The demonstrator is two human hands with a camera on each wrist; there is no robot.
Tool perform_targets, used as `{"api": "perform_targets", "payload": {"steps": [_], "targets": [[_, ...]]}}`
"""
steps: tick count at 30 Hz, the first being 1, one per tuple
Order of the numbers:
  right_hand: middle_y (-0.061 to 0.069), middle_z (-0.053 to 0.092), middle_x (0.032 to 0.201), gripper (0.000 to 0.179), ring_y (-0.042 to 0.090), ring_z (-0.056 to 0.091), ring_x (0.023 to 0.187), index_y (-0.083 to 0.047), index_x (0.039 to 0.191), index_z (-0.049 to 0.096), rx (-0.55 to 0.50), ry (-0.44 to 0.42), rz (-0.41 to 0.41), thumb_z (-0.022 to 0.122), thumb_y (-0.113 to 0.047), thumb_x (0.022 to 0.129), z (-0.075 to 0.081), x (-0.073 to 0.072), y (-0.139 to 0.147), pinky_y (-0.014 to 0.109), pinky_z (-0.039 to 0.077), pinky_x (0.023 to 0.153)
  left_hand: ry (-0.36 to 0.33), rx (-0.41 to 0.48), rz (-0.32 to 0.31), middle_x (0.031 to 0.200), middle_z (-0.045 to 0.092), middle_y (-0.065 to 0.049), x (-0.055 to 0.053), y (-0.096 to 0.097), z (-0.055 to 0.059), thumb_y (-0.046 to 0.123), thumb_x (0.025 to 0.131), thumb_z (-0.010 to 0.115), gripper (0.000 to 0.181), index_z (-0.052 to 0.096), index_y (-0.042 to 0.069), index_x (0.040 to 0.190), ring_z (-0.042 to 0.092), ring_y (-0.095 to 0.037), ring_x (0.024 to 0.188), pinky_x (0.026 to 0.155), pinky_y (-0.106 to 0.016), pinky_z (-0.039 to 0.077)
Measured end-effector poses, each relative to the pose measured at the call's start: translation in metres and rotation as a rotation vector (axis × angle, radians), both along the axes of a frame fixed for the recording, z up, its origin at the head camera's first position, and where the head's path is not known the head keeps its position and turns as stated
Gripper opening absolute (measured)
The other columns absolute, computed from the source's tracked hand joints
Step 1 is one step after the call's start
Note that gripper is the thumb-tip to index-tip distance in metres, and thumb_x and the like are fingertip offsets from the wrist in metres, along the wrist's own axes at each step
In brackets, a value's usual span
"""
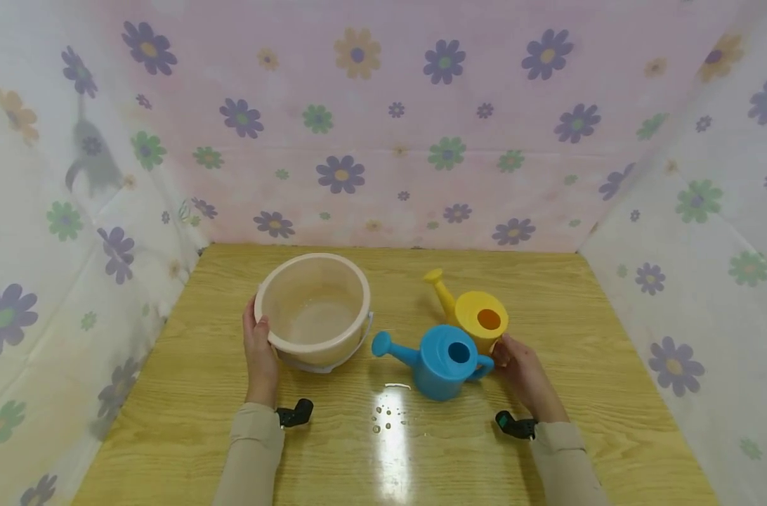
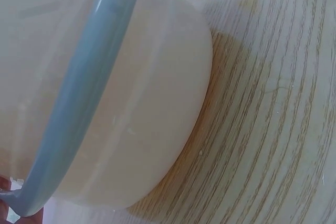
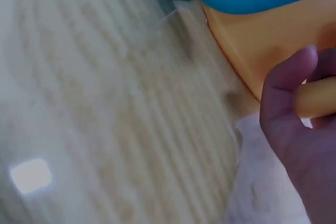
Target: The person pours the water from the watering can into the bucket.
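On the left of the table stands a cream bucket (image 1: 317,349) with a pale grey-blue handle (image 2: 84,87) hanging down its near side. My left hand (image 1: 261,355) grips the bucket's left side, thumb at the rim; only bits of its fingers show in the left wrist view. To the right is a yellow watering can (image 1: 468,309), its spout pointing left and away. My right hand (image 1: 524,369) holds the yellow can by its handle (image 3: 320,98), with the fingers curled round it. A blue watering can (image 1: 439,362) stands in front, partly hiding the yellow one, spout towards the bucket.
Water drops (image 1: 386,414) dot the wooden table (image 1: 333,457) in front of the blue can, beside a bright reflection. Flower-printed cloth (image 1: 383,126) closes off the back and both sides. A small black device sits at each wrist.
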State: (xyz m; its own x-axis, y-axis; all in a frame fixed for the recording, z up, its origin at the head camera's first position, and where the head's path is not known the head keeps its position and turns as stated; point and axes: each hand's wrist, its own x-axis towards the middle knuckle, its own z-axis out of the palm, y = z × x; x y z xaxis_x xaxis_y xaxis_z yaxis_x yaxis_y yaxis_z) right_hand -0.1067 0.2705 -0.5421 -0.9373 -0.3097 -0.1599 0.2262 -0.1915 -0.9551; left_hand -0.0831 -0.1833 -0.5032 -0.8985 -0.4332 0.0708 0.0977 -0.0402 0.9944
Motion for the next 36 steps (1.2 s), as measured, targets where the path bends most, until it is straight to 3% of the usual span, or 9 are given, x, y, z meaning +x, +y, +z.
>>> {"api": "perform_targets", "payload": {"steps": [9,15,28,32,36], "targets": [[0.006,0.035,0.074,0.034,0.022,0.036,0.081,-0.007,0.068,0.043,-0.104,0.023,-0.155,0.034,-0.023,0.097,0.000,0.008,-0.002,0.037,0.037,0.074,-0.041,0.010,-0.002,0.139,0.029,0.014,0.000,0.000,0.000,0.032,0.094,0.032,0.042,0.029,0.036,0.135,0.028,-0.010,0.126,0.103,-0.040,0.022],[0.008,0.031,0.070,0.036,0.025,0.039,0.086,-0.006,0.065,0.038,-0.119,0.140,-0.155,0.032,-0.018,0.098,0.007,0.007,0.001,0.043,0.040,0.087,-0.021,0.016,-0.010,0.139,0.029,0.014,0.000,0.000,0.000,0.032,0.093,0.033,0.042,0.030,0.035,0.135,0.029,-0.010,0.125,0.102,-0.040,0.023],[0.009,0.030,0.065,0.037,0.027,0.040,0.083,-0.004,0.062,0.039,-0.167,0.306,-0.138,0.029,-0.008,0.098,0.050,0.010,-0.009,0.038,0.044,0.083,-0.021,0.014,-0.024,0.140,0.028,0.014,-0.003,-0.002,0.001,0.032,0.094,0.033,0.042,0.030,0.036,0.135,0.028,-0.010,0.126,0.102,-0.041,0.024],[0.007,0.036,0.066,0.032,0.025,0.041,0.084,-0.004,0.067,0.047,-0.221,0.292,-0.137,0.034,-0.007,0.096,0.064,0.013,-0.019,0.037,0.043,0.086,-0.028,0.007,-0.005,0.139,0.029,0.013,-0.003,-0.003,0.001,0.031,0.094,0.032,0.043,0.029,0.033,0.137,0.029,-0.011,0.126,0.102,-0.041,0.024],[0.007,0.046,0.077,0.025,0.024,0.046,0.091,-0.002,0.079,0.055,-0.207,0.280,-0.137,0.036,-0.003,0.095,0.078,0.019,-0.029,0.034,0.043,0.087,-0.022,0.026,0.002,0.140,0.030,0.012,-0.004,-0.003,-0.001,0.029,0.093,0.033,0.043,0.031,0.032,0.136,0.029,-0.012,0.126,0.102,-0.041,0.025]]}}
